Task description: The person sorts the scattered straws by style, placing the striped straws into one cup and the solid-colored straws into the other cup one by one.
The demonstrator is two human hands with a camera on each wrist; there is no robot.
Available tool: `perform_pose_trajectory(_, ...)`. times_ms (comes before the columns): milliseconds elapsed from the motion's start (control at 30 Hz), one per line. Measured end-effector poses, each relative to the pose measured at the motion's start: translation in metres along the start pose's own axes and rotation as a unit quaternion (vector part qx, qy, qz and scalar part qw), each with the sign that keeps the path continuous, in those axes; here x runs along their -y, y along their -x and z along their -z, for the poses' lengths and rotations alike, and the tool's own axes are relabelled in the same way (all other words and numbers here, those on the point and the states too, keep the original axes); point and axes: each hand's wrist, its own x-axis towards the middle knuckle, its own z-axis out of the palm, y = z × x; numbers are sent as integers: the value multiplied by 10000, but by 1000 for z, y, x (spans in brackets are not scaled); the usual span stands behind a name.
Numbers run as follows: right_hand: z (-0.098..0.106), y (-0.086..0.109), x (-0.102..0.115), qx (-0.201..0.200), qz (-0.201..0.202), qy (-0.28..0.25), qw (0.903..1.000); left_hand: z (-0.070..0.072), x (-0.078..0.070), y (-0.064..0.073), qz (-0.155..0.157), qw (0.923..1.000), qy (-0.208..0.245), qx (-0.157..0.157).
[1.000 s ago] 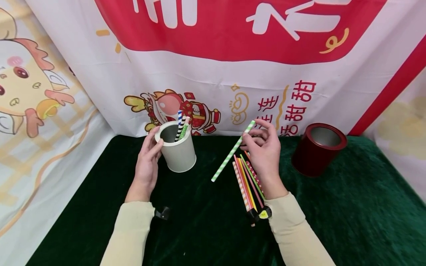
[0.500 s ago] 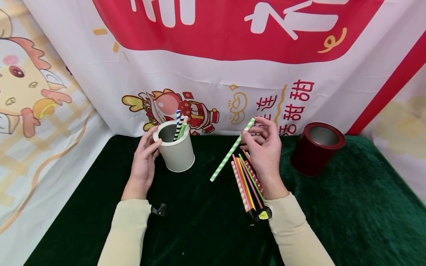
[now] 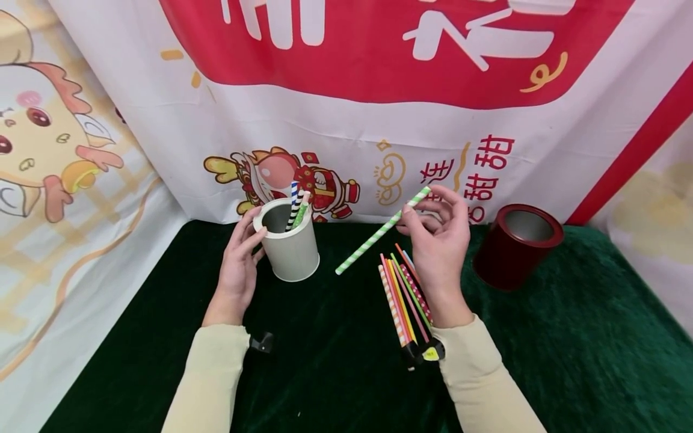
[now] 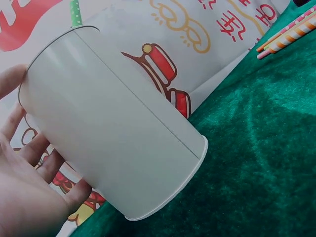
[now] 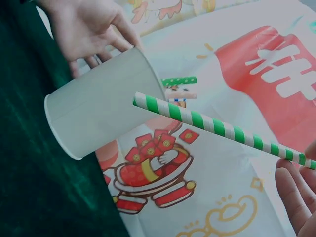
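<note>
My left hand (image 3: 238, 264) holds the left side of a white canister (image 3: 292, 255), thumb at the rim and fingers spread along the wall in the left wrist view. Several paper straws (image 3: 295, 210), among them blue-striped, black-striped and green dotted ones, stand in the canister and lean right. My right hand (image 3: 441, 246) pinches a green-and-white striped paper straw (image 3: 379, 236) near its upper end. The straw's free end slants down left, between canister and pile; in the right wrist view it overlaps the canister. Beneath my right hand lies a pile of coloured straws (image 3: 400, 294).
A dark red canister (image 3: 511, 252) stands to the right of my right hand, its top uncovered. Dark green velvet cloth (image 3: 325, 367) covers the table. Behind it hangs a printed white and red banner (image 3: 346, 120); a patterned cloth (image 3: 65, 198) hangs at the left.
My right hand has lifted slightly and shifted right, and its straw lies at a flatter slant. My left hand stays at the white canister.
</note>
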Motion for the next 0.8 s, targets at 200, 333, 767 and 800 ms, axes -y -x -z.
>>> perform_pose_trajectory(200,-11,-3,11,126,479,-17,9988,-1,0,1,-26,10000,-36,-46)
perform_pose_trajectory(333,-19,-2,17,162,663,2,9977,-2,1,0,-45,10000,-50,-63)
perform_pose_trajectory(767,-44,-4,25,400,1186,-37,9921,-4,2,1,-66,9998,-124,-161)
perform_pose_trajectory(800,-47,-4,25,427,1198,-14,9919,-4,2,1,-60,9998,-124,-169)
